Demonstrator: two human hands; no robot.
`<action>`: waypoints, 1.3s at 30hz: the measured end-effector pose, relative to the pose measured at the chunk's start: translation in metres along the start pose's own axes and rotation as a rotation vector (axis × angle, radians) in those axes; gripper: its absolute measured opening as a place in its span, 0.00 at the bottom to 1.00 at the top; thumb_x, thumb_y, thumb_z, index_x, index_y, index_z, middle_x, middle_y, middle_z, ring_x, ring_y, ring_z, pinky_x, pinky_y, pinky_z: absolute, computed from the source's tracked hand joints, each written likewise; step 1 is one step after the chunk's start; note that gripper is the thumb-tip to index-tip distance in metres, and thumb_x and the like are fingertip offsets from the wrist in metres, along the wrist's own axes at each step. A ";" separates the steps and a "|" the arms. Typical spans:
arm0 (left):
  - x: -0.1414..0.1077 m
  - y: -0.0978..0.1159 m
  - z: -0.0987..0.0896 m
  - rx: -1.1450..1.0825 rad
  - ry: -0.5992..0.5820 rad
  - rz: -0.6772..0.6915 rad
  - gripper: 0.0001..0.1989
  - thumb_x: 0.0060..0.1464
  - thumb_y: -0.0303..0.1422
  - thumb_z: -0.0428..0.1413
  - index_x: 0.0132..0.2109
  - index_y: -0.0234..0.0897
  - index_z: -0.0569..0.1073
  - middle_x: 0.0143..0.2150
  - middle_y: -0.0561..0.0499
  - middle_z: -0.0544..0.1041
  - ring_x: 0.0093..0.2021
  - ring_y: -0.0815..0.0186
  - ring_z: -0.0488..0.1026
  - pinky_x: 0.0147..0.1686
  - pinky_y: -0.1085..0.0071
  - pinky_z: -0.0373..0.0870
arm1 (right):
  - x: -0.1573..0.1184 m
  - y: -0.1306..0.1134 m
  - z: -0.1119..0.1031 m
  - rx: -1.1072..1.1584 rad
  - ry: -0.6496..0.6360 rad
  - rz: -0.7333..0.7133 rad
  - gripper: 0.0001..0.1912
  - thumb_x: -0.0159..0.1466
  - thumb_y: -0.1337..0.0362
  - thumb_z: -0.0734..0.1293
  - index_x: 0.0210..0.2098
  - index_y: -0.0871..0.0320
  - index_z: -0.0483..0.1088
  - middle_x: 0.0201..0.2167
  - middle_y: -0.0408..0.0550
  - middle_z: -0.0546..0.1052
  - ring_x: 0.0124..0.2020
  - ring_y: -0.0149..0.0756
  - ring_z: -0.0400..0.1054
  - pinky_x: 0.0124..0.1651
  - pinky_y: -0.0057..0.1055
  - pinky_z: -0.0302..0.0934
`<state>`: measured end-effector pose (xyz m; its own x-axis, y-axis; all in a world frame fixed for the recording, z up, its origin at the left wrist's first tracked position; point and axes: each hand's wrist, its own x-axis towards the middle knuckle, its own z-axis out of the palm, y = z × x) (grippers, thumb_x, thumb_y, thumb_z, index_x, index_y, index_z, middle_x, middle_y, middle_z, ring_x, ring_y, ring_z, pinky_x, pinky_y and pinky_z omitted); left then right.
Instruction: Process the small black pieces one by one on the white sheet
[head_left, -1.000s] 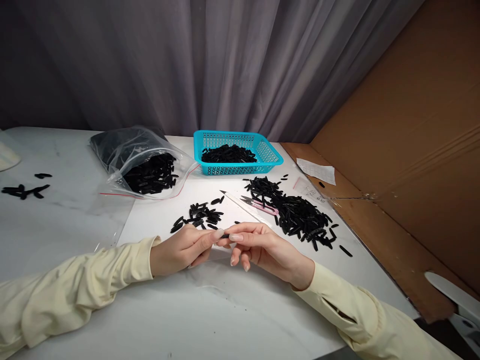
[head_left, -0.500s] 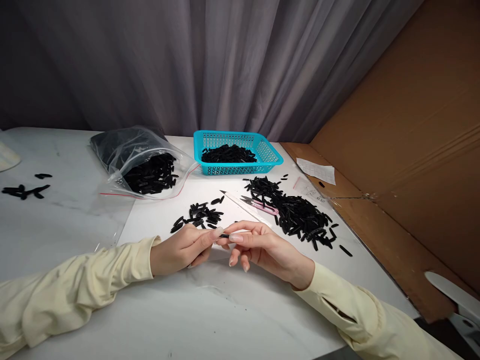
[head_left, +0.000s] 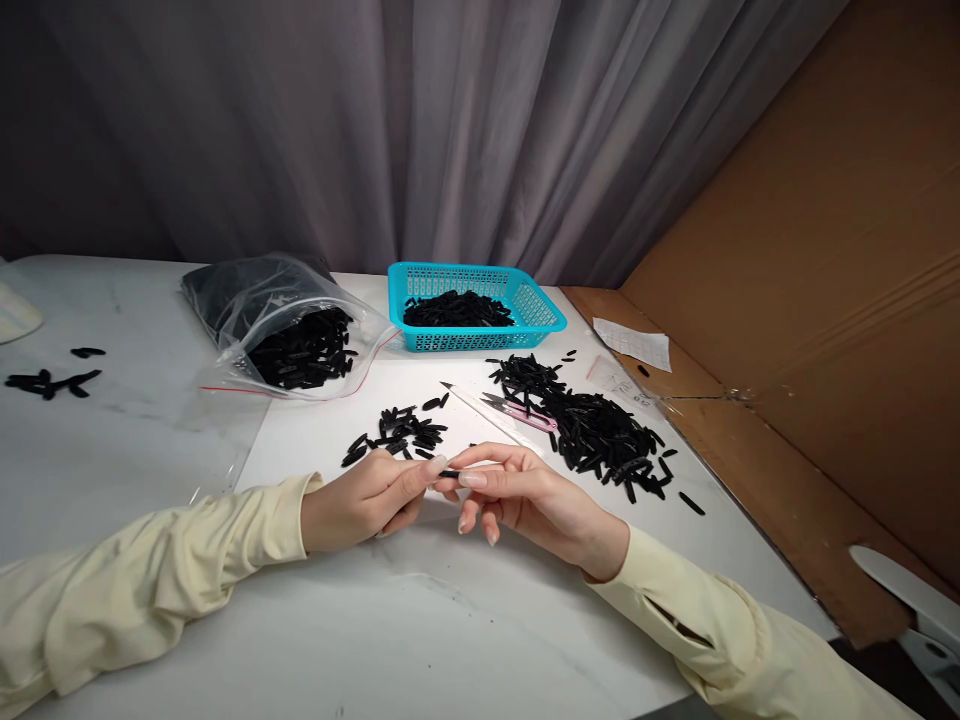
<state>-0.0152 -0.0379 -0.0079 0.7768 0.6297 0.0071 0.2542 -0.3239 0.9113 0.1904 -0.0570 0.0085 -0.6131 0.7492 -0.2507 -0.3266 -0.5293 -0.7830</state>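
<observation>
Between my two hands is a small, slim black piece (head_left: 450,474), mostly covered by my fingers. My left hand (head_left: 371,500) pinches one end between thumb and forefinger, the other fingers curled under. On the opposite end, the thumb and forefinger of my right hand (head_left: 525,490) close, while its lower fingers hang loosely bent. Just behind my left hand lies a small group of similar black pieces (head_left: 405,430). A larger heap of them (head_left: 607,435) spreads beyond my right hand. Pink-handled thread snips (head_left: 525,412) rest against that heap, beside a white pointed tool (head_left: 487,412).
A blue perforated basket (head_left: 480,340) with black pieces stands at the back. Left of it, an open clear zip bag (head_left: 232,350) spills more of them. Stray pieces (head_left: 49,384) lie far left. A paper slip (head_left: 632,343) sits by the cardboard wall (head_left: 810,290) on the right.
</observation>
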 end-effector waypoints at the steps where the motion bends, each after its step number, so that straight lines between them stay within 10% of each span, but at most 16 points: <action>1: 0.000 0.000 0.000 -0.001 0.001 0.002 0.29 0.64 0.45 0.33 0.29 0.32 0.69 0.13 0.59 0.58 0.14 0.74 0.52 0.20 0.77 0.57 | 0.000 0.000 0.000 0.002 -0.004 -0.001 0.08 0.56 0.69 0.70 0.36 0.63 0.73 0.33 0.50 0.79 0.27 0.31 0.75 0.22 0.20 0.64; 12: 0.002 0.008 0.001 -0.093 0.036 -0.080 0.32 0.62 0.48 0.35 0.18 0.34 0.64 0.11 0.57 0.57 0.14 0.74 0.53 0.20 0.75 0.57 | -0.004 -0.011 -0.002 -0.140 0.080 -0.013 0.09 0.55 0.65 0.70 0.35 0.63 0.73 0.36 0.53 0.79 0.27 0.32 0.74 0.23 0.22 0.64; 22: 0.017 0.006 -0.013 -0.564 0.105 -0.274 0.33 0.59 0.51 0.36 0.36 0.27 0.74 0.10 0.58 0.57 0.09 0.74 0.47 0.09 0.77 0.43 | -0.069 -0.098 -0.066 -1.438 0.769 -0.096 0.11 0.58 0.57 0.63 0.32 0.58 0.72 0.23 0.48 0.77 0.19 0.34 0.68 0.25 0.30 0.64; 28: 0.020 0.005 -0.016 -0.701 0.101 -0.249 0.31 0.59 0.51 0.36 0.39 0.28 0.72 0.09 0.59 0.57 0.08 0.74 0.47 0.09 0.78 0.41 | -0.030 -0.093 -0.021 -1.999 0.629 -0.235 0.11 0.62 0.62 0.59 0.36 0.58 0.72 0.17 0.46 0.73 0.18 0.38 0.66 0.22 0.30 0.55; 33: 0.020 0.005 -0.014 -0.711 0.157 -0.238 0.27 0.59 0.51 0.37 0.36 0.33 0.70 0.10 0.58 0.58 0.09 0.73 0.48 0.09 0.77 0.41 | 0.017 -0.048 0.038 -1.853 -0.038 -0.448 0.08 0.65 0.66 0.58 0.41 0.58 0.66 0.29 0.49 0.76 0.26 0.36 0.71 0.26 0.27 0.57; 39: 0.020 0.006 -0.013 -0.769 0.100 -0.231 0.28 0.58 0.53 0.38 0.22 0.35 0.61 0.12 0.58 0.53 0.11 0.74 0.49 0.11 0.76 0.40 | 0.044 -0.020 0.037 -1.783 -0.186 -0.505 0.06 0.64 0.73 0.56 0.35 0.57 0.59 0.32 0.50 0.74 0.27 0.33 0.68 0.25 0.25 0.56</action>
<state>-0.0053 -0.0187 0.0033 0.6884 0.6936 -0.2124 -0.0937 0.3754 0.9221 0.1433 -0.0282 0.0342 -0.8117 0.5699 0.1276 0.4898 0.7833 -0.3828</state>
